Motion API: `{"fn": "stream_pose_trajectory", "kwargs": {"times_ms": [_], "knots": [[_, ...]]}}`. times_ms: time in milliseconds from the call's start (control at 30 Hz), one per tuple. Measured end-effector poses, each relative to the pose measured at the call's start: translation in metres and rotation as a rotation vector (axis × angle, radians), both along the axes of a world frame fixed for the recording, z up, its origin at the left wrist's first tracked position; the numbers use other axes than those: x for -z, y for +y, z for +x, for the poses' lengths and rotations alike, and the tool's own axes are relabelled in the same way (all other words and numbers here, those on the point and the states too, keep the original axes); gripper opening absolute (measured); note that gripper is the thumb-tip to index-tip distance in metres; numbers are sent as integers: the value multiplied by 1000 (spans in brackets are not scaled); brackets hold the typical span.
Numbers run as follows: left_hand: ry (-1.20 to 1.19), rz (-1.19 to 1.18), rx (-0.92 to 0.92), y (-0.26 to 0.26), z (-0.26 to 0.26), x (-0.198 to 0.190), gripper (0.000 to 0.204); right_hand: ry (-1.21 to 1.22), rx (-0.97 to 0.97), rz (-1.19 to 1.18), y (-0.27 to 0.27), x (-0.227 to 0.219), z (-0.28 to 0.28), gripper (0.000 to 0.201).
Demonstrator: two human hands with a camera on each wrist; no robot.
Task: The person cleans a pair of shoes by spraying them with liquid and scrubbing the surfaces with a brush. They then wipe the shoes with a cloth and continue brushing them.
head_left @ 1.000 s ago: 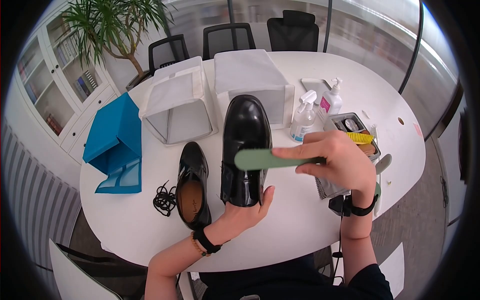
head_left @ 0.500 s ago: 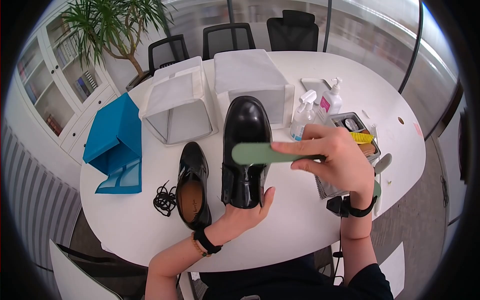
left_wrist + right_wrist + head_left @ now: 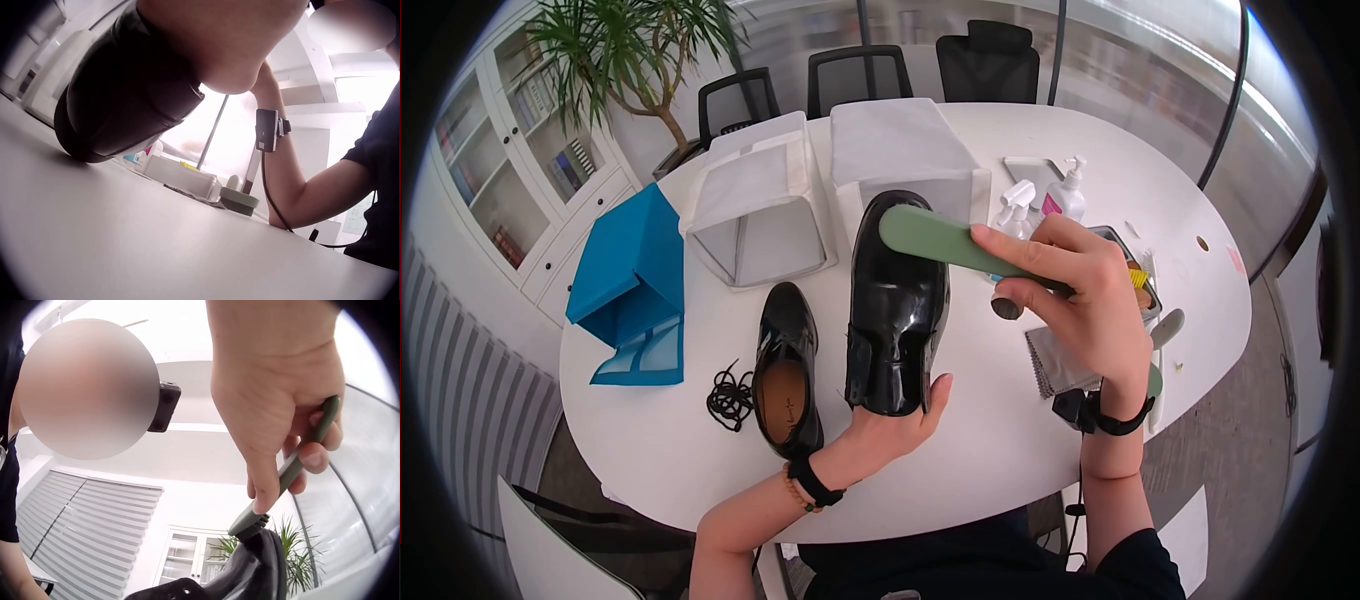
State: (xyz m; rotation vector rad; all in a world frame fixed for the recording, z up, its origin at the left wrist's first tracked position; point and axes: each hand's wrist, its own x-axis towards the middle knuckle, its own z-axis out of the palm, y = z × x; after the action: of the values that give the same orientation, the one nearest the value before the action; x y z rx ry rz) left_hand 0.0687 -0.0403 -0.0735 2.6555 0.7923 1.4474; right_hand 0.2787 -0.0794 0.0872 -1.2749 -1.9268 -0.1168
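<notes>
A glossy black leather shoe (image 3: 900,300) points toe away from me in the head view, its laces out. At its heel end my left hand (image 3: 890,437) holds it, thumb along the right side and the other fingers hidden by the shoe. My right hand (image 3: 1080,290) grips a green-handled shoe brush (image 3: 935,238) across the toe. Dark bristles on the brush (image 3: 250,526) meet the shoe's toe in the right wrist view. Left of this shoe, its mate (image 3: 784,375) lies on the table with a tan insole showing.
Black laces (image 3: 730,397) lie coiled beside the second shoe. A blue box (image 3: 630,265) and two pale fabric bins (image 3: 750,195) stand behind. To the right are a spray bottle (image 3: 1017,205), a pump bottle (image 3: 1068,190), a grey tray (image 3: 1152,300) and a grey cloth (image 3: 1055,365).
The brush in my right hand has gone from the middle of the shoe out to its toe, with its handle now slanting. My left hand keeps the shoe in nearly the same place.
</notes>
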Motion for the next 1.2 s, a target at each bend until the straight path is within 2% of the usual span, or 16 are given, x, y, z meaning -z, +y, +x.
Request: {"fn": "stream_pose_trajectory", "kwargs": {"times_ms": [133,200,333,400,467,500,533,633,700,767,833,933,1000,1033,1133,1200], "knots": [[-37,-60,3,-1,2,-2,25,-101,-119,-126,-2,0,5,57],[0,-92,7,-1,-1,0,25,-120,-312,-298,-1,4,6,57],[9,-90,10,-3,0,-3,25,-149,-195,-207,-3,-1,2,56],[-3,-19,-6,0,2,0,25,14,-32,-45,-2,-1,0,55],[-16,54,-21,1,2,0,25,-38,-69,-102,-2,-3,4,54],[-17,2,-9,-1,2,-3,25,-88,-104,-160,-3,-3,7,53],[-17,-50,4,-1,1,-5,25,-103,-234,-220,-1,0,8,53],[-24,-89,25,-1,1,-2,25,-174,-252,-246,-3,-3,3,52],[-5,-68,18,-3,1,-4,25,-164,-213,-202,-1,0,3,53],[13,-47,8,-3,0,-4,25,-64,-65,-116,-1,0,2,54],[15,-17,-4,-2,0,-2,26,-18,-65,-95,0,0,3,54],[-7,-22,1,-2,1,-5,28,-106,-142,-169,-2,-2,2,53],[-8,-53,6,-1,2,-2,29,-158,-303,-291,0,1,2,55],[-12,-88,18,-2,1,0,31,-154,-309,-288,0,2,1,55],[12,-75,-2,-4,0,-2,42,-128,-242,-216,0,2,0,55],[-17,-64,-2,-4,1,-1,45,-17,-82,-75,0,2,-1,53]]}}
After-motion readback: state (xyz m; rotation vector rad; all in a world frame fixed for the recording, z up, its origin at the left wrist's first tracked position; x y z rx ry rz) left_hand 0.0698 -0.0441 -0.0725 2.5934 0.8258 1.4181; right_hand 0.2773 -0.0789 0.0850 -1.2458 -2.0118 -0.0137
